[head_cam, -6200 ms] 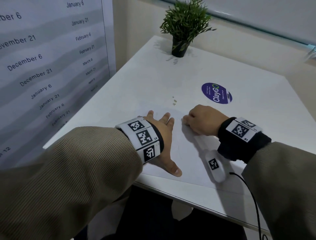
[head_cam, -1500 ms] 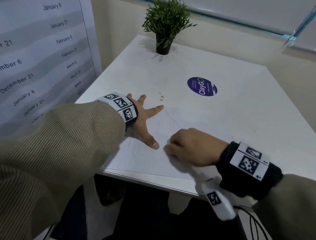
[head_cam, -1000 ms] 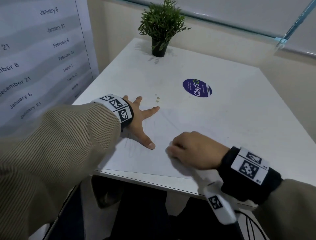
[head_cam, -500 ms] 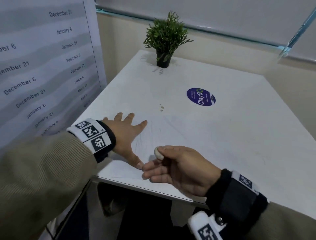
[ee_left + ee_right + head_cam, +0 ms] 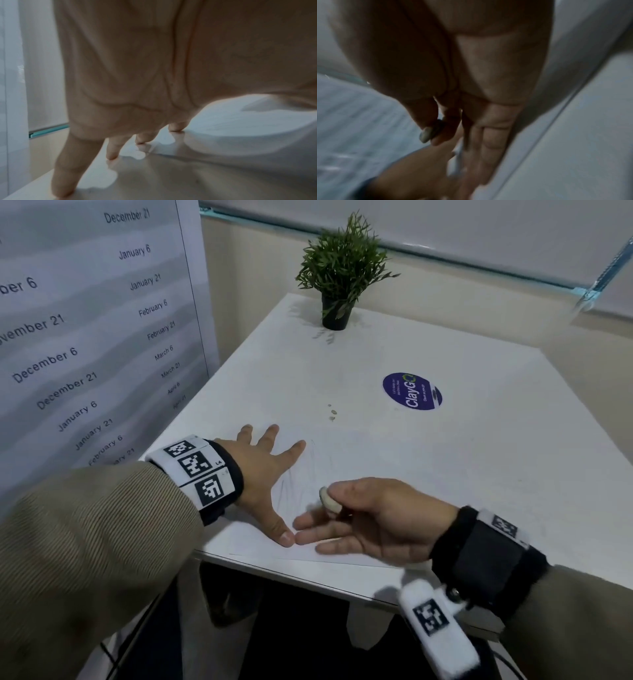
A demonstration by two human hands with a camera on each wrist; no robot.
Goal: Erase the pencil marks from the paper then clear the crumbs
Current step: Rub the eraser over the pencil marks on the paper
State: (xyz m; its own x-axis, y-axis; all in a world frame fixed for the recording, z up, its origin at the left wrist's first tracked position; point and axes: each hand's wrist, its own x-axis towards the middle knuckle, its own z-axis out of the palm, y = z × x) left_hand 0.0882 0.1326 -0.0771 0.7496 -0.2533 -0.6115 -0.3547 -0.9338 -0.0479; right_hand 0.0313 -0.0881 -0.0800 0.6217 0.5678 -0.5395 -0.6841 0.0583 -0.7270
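Head view, from where I stood, had the right hand (image 5: 370,518) nearest, turned on its side above the front edge of the white bench (image 5: 479,474), its grip pinched on a small pale eraser (image 5: 329,500) between thumb and forefinger while the other fingers (image 5: 318,537) stretched out loosely toward the left. The right wrist view, dim and blurred, showed the same pinch, with the eraser (image 5: 426,134) poking out below the thumb tip. Just beside those outstretched fingers lay the thumb of the left hand (image 5: 263,474), and I could not tell whether the two touched. The left hand rested flat on the sheet of paper (image 5: 342,460), its grip apart, fingers spread and straight, holding nothing; in the left wrist view the fingertips (image 5: 112,155) pressed down on the surface. The paper lay at the front of the bench, near its left side, with faint pencil marks (image 5: 298,477) showing between the two hands. Whether any crumbs lay on the sheet was too fine to tell. Both arms wore tan ribbed sleeves (image 5: 102,542) and black wrist bands with white coded tags. Farther out, past the far edge of the paper, a few small specks (image 5: 331,414) sat on the bench top. Beyond them to the right was a round purple sticker (image 5: 412,391), well apart from the paper. At the far left corner stood a small green plant in a black pot (image 5: 337,311). Along the left side hung a pale panel (image 5: 96,320) printed with dates.
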